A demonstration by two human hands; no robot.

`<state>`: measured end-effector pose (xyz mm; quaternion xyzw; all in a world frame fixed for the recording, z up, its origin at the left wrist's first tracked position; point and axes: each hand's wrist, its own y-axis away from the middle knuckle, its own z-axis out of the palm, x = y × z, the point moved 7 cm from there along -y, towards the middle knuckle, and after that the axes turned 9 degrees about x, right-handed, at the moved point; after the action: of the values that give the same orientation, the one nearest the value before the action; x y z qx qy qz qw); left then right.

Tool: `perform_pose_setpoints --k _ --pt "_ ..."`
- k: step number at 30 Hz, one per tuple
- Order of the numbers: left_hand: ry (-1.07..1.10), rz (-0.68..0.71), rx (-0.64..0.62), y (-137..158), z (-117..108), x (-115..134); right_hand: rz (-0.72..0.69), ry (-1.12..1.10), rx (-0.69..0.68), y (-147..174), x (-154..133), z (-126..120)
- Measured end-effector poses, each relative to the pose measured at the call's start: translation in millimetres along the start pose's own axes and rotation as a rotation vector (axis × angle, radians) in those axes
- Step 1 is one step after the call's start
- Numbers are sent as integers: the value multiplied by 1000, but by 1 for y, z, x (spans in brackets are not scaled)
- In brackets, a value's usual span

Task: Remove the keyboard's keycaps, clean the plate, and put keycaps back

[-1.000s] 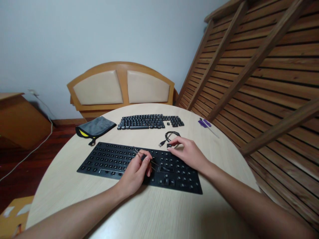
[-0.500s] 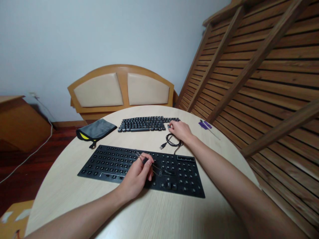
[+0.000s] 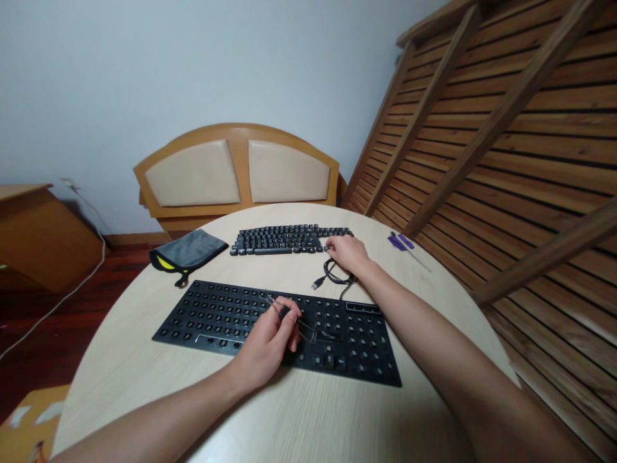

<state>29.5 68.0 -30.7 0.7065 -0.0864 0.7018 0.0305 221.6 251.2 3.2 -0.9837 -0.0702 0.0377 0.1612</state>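
My left hand is closed round a wire keycap puller, whose thin wires stick out on both sides of the fist. It hovers over the middle of a black keyboard with most of its keycaps off. A couple of dark keycaps still sit near its lower right. Farther back, my right hand has its fingers together at the right end of a neat block of loose black keycaps. A keycap seems to be at its fingertips, mostly hidden by them.
The keyboard's coiled USB cable lies just below my right hand. A grey cloth with yellow lining rests at the table's left. Purple tools lie at the right edge. Slatted wooden boards lean beside the round table.
The view has shifted slightly. My left hand has turned a little, so a dark piece now shows between its fingers. My right hand stays at the loose keycaps.
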Motion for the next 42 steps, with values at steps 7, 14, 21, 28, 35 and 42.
perform_pose_setpoints --k 7,14,21,28,35,42 --pt "-6 8 -6 -1 1 2 -18 -6 2 0 -4 -1" --pt "-27 4 1 -1 -1 -1 -23 -13 7 1 -8 -1" --pt "-22 1 -8 -1 1 1 -19 -25 8 0 -8 0" --pt "-22 6 -5 -1 0 1 -14 -60 28 -1 -8 0" --pt "-96 43 -27 1 0 3 7 -134 54 27 9 -26" --pt "-285 134 -75 8 8 12 -263 -461 -32 113 -13 -63"
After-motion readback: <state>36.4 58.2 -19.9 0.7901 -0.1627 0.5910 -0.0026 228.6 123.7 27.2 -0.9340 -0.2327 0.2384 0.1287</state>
